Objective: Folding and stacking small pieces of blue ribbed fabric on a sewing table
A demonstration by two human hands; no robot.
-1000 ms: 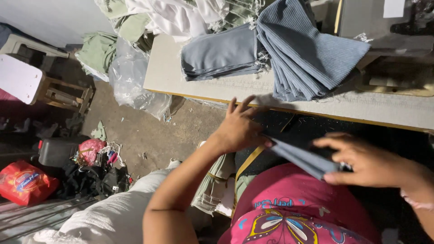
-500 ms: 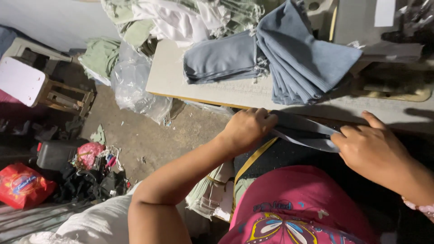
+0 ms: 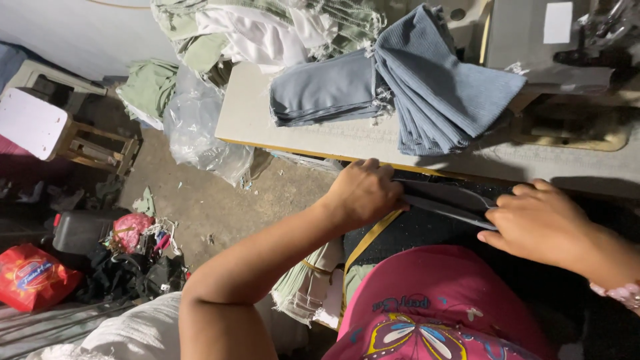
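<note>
Hands | left hand [image 3: 365,193] and right hand [image 3: 537,223] both pinch folded grey cloth [image 3: 445,198] | below table edge [image 3: 320,152]

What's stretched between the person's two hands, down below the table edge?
In the head view, a flat grey-blue fabric piece spans from the left hand to the right hand; both grip its ends.
</note>
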